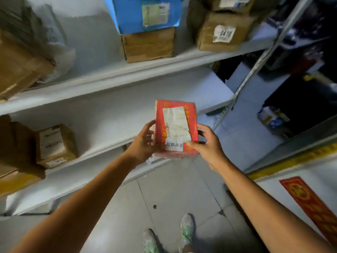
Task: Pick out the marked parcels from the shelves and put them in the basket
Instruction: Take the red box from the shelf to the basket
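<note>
White shelves (113, 83) are seen beyond the hands, loaded with brown boxes (148, 45) and a blue box (145, 13) above them and a labelled box (55, 146) off to the left, over a tiled floor (175, 194). A red parcel (176, 128), marked with a white sticker (174, 147), is held in front of the lower shelf, clasped between both hands. The left hand (144, 145) is curled around its left edge, and its right edge is gripped by the right hand (207, 145), whose thumb is pressed on the sticker.

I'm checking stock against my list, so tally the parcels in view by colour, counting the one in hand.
Red: 1, the red parcel held between left hand and right hand.
Blue: 1, the blue box.
Brown cardboard: at least 6, some cut off at the frame edge.
White wrapped: 1, blurred.
Total: about 9.
</note>
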Demonstrator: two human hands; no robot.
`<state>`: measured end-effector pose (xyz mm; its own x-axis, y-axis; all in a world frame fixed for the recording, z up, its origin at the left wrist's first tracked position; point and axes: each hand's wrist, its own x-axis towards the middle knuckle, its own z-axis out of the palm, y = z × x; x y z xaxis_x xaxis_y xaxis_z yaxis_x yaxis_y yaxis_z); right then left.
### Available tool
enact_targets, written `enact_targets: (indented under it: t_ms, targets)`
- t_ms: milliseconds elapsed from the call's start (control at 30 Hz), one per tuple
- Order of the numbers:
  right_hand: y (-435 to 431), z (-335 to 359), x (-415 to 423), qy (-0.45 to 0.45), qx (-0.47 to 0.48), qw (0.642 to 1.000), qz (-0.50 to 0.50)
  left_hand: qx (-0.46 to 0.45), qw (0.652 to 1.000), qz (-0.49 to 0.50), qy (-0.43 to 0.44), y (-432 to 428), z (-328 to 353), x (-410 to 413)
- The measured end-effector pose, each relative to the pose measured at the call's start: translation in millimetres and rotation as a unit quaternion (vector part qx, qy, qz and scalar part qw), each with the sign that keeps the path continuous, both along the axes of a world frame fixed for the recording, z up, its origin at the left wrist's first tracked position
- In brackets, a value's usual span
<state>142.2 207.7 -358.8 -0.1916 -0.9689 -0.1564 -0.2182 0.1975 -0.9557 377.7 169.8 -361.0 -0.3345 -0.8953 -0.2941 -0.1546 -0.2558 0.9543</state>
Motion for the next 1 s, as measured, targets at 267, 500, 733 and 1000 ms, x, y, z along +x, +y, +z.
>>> enact_targets:
  t_ms: [267,500,733,1000]
  targets:
    - [84,36,-131,0.016,-0.034,0.986,-0.162,-0.039,0.986,-0.161,0.019,9,33,-156]
    - [157,61,-220,-0.002,-0.052,0.954,-0.295,-0.098,0.945,-0.311,0.005,26,64,-288]
    - [221,71,-243,-0.023,-0.06,0.891,-0.449,-0.129,0.881,-0.454,0.03,46,73,-379]
    - [289,56,-185,0.034,-0.026,0.773,-0.633,-0.098,0.762,-0.639,0.037,92,57,-418]
